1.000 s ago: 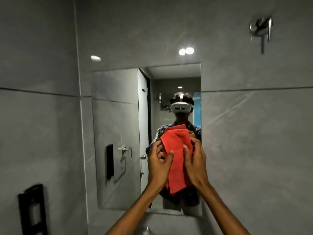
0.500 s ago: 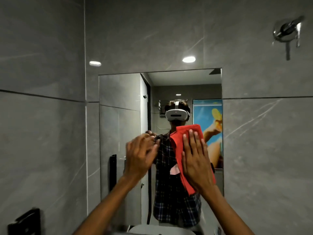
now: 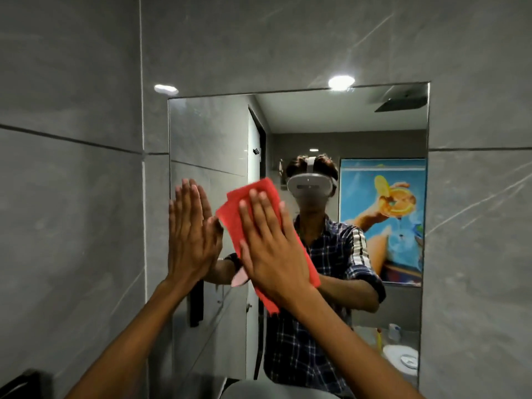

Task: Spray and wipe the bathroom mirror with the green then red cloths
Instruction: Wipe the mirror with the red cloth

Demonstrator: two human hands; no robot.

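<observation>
The bathroom mirror (image 3: pixel 213 133) is a frameless rectangle set in a grey tiled wall, filling the middle of the view. My right hand (image 3: pixel 273 249) lies flat with spread fingers on the red cloth (image 3: pixel 259 194), pressing it against the glass left of centre. The cloth is folded and hangs tilted, its lower end below my wrist. My left hand (image 3: pixel 191 231) is empty, fingers straight and together, palm flat near or on the mirror's left edge. The green cloth and the spray bottle are not in view.
Grey tiled walls (image 3: pixel 72 197) surround the mirror. A white basin rim (image 3: pixel 253 390) shows at the bottom centre. A black fixture (image 3: pixel 20 384) sits low on the left wall. The mirror reflects a person wearing a headset, a door and a colourful poster.
Both hands held the red cloth in front of the mirror; now only the right hand presses it flat to the glass, moved left. The left hand let go and opened flat. The view moved closer.
</observation>
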